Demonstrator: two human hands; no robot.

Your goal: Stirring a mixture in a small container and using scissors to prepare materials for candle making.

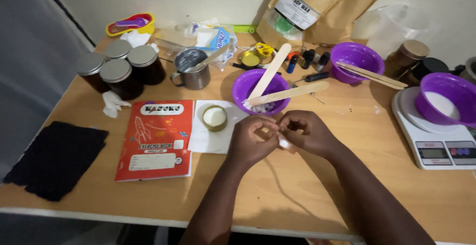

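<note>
My left hand [251,141] and my right hand [306,133] meet over the middle of the wooden table [307,190], fingertips pinched together on a small white piece [283,143] held between them. Just beyond my fingers stands a purple bowl [250,84] with two flat wooden sticks [290,94] leaning in it and white flakes at the bottom. To the left, a small round tin of white wax [214,117] sits on a white paper [208,141].
A red exercise book [156,141] and a dark cloth [54,158] lie at the left. Several lidded dark jars [119,69], a metal mug [192,69] and a brown paper bag [322,7] stand behind. A white scale [436,146] carries a purple bowl [446,96] at the right.
</note>
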